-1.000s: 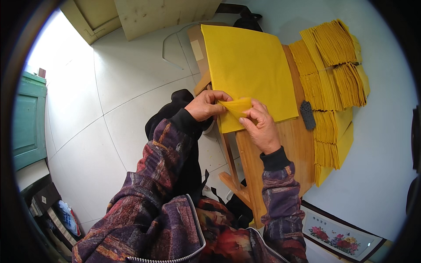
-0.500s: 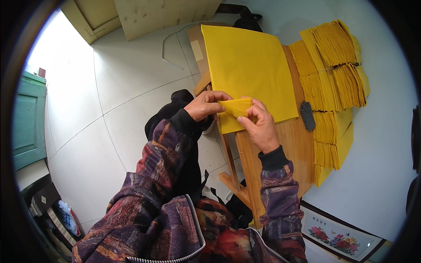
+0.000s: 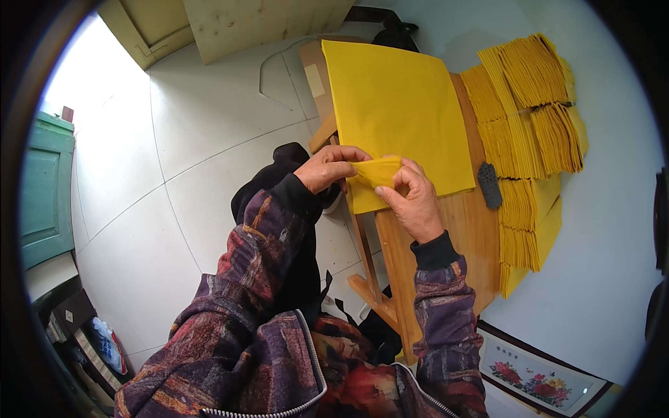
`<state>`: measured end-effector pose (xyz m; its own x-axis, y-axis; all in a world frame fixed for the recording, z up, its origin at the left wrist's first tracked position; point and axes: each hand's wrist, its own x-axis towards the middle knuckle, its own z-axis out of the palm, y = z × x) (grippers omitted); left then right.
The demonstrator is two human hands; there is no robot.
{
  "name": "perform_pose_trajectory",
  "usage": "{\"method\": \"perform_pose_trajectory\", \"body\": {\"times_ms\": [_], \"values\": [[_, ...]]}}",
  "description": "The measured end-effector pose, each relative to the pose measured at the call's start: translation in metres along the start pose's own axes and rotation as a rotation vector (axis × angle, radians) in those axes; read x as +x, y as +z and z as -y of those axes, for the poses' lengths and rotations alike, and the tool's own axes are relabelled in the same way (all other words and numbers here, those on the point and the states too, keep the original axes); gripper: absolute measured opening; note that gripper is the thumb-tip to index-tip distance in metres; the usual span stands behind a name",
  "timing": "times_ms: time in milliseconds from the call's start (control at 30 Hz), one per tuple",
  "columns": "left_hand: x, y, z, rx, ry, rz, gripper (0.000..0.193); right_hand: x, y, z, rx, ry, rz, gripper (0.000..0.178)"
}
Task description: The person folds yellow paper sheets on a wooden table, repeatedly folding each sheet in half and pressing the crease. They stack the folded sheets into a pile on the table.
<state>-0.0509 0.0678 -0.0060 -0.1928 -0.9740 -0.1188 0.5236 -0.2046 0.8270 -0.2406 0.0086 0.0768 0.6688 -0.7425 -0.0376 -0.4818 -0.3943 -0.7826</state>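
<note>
Yellow piece: a small folded yellow paper piece (image 3: pixel 377 171) sits pinched between both hands, held in the air just above the near edge of the large yellow paper sheet (image 3: pixel 398 115).
Left hand: the left hand (image 3: pixel 327 167) has its fingers (image 3: pixel 352 155) narrowed onto the piece's left end.
Right hand: the right hand (image 3: pixel 416 198) grips the right end, thumb under, fingers curled over the top.
Risk, fold: thin paper held by two pinches may crease crooked or tear if the hands pull apart unevenly.
Risk, sheet: the large sheet overhangs the near left corner of the wooden desk (image 3: pixel 453 244); a brush from a sleeve could drag it off onto the tiled floor.
Risk, stacks: the fanned stacks of folded yellow paper (image 3: pixel 529 97) lie along the far right of the desk, some hanging past its edge, so a nudge could spill them.
Dark object: a small dark oblong thing (image 3: pixel 490 185) lies on the desk between sheet and stacks; probably a remote or brush, the view is too small to tell.
Packages, near: at lower left, low on the floor, a dark box with a small white label (image 3: pixel 68 315) and a blue and white packet (image 3: pixel 108 345).
Picture: a framed flower print (image 3: pixel 533 373) lies at lower right.
Cardboard: a tan cardboard piece with a pale taped patch (image 3: pixel 317 76) is beyond the sheet.
</note>
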Motion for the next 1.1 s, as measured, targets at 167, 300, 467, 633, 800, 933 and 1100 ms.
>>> {"method": "perform_pose_trajectory", "body": {"times_ms": [167,300,467,633,800,933,1100], "values": [[0.0008,-0.0016,0.0004,-0.013,-0.007,0.005,0.037,0.0002,0.0014,-0.0012,-0.009,-0.022,-0.024,0.028],[0.0010,-0.0008,0.0019,-0.005,0.009,-0.002,0.034,0.0009,0.0025,-0.0036,-0.009,-0.031,-0.043,0.030],[0.0015,-0.0007,0.0030,0.015,0.018,-0.007,0.033,0.0014,0.0018,-0.0057,-0.058,-0.041,-0.037,0.030],[0.0024,-0.0011,0.0054,-0.001,0.022,-0.010,0.032,0.0009,0.0018,-0.0062,-0.085,-0.058,-0.031,0.029],[0.0030,-0.0021,0.0064,-0.003,0.019,-0.012,0.031,0.0008,0.0031,-0.0068,-0.087,-0.034,-0.028,0.029],[0.0035,-0.0014,0.0076,-0.010,0.016,-0.022,0.031,0.0006,0.0035,-0.0073,-0.101,-0.024,-0.033,0.029],[0.0043,-0.0019,0.0091,-0.006,0.030,-0.012,0.030,0.0015,0.0037,-0.0071,-0.046,-0.017,-0.043,0.030]]}}
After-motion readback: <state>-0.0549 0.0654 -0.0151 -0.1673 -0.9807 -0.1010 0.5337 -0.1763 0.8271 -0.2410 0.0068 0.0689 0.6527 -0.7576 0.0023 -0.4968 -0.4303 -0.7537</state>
